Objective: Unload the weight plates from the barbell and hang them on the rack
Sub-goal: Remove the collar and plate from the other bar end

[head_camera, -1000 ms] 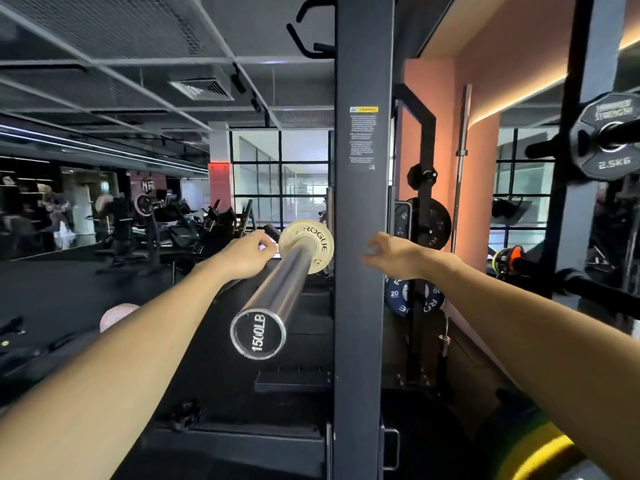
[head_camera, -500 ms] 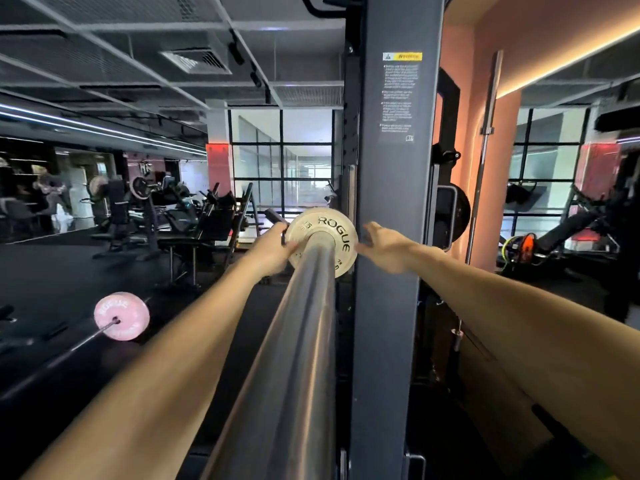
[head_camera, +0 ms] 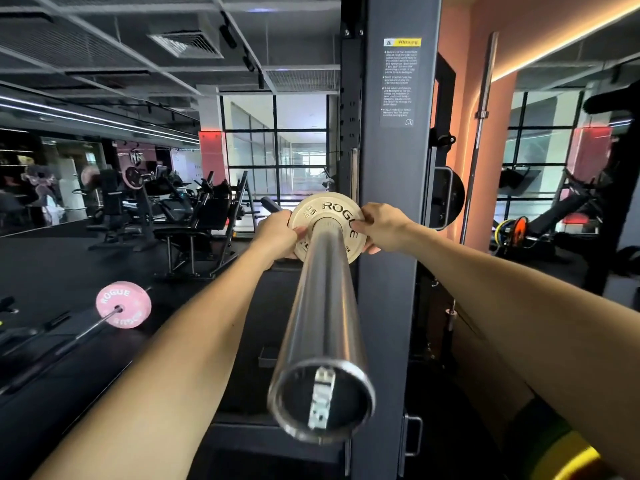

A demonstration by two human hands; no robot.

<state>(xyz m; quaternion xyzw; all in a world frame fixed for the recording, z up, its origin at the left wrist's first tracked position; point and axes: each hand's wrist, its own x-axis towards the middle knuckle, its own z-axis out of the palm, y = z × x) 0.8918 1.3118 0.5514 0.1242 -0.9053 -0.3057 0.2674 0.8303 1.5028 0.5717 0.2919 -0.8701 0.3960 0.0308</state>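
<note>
Small round cream plate [head_camera: 327, 216] on long steel barbell sleeve [head_camera: 323, 299], hands at three [head_camera: 382, 227] and nine o'clock [head_camera: 277, 233]; tall dark rack upright [head_camera: 391, 271] just right.

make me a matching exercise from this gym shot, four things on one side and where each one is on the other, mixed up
Things:
1. cream plate
2. pink plate
3. warning sticker
4. left hand

Places:
A. high on the rack upright
B. on a barbell lying on the floor at left
C. far up the barbell sleeve, gripped from both sides
D. on the left edge of the cream plate

Pairs: 1-C, 2-B, 3-A, 4-D
</note>
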